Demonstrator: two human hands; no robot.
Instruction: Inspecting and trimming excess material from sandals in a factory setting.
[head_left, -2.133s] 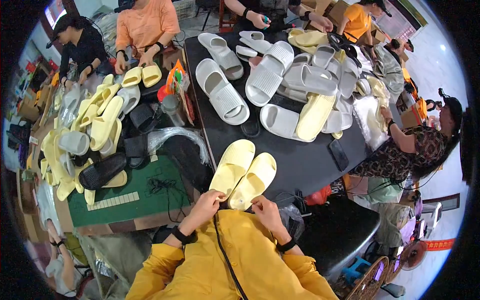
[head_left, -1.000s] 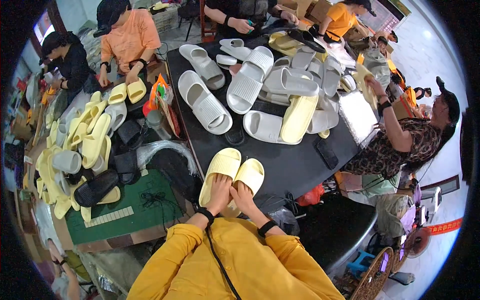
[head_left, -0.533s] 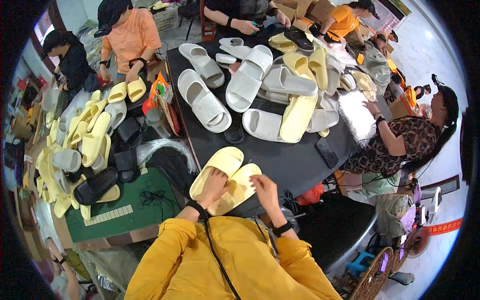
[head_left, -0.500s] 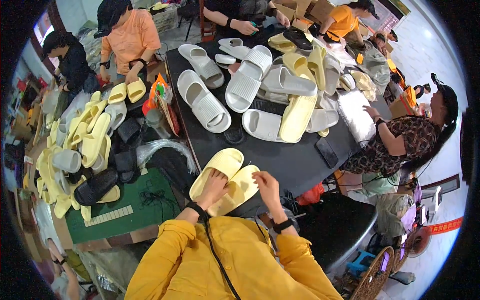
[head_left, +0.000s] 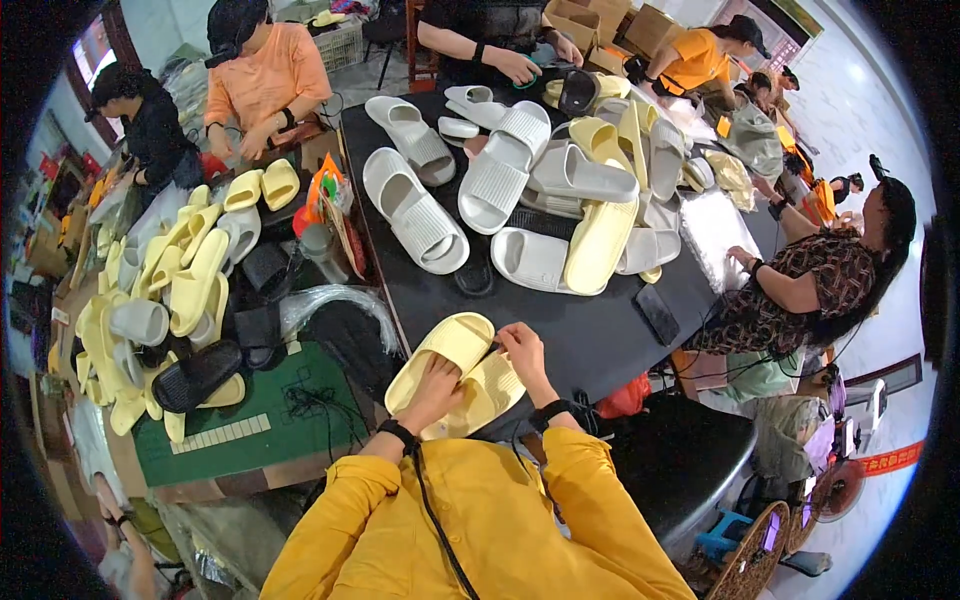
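A pair of pale yellow slide slippers lies side by side at the table's near edge, in front of my body. My left hand (head_left: 436, 390) reaches into the left slipper (head_left: 455, 335), its fingers bent under the strap and partly hidden. Over the upper edge of the right slipper (head_left: 495, 385), my right hand (head_left: 524, 352) has its fingers curled together at the strap, close to the gap between the two. Whether anything small is pinched there is too fine to make out. Both wrists wear black bands.
Grey and yellow slippers (head_left: 415, 210) are heaped on the black table (head_left: 560, 330) ahead. A phone (head_left: 657, 312) lies to their right. Leftward, more slippers (head_left: 195, 280) pile beside a green cutting mat (head_left: 260, 440). A black stool (head_left: 680, 465) stands at right. Co-workers surround the tables.
My right hand has moved left and inward, from the right slipper's outer edge to its strap near the gap. The slippers sit slightly lower and further right in view; my left hand stays in the left one.
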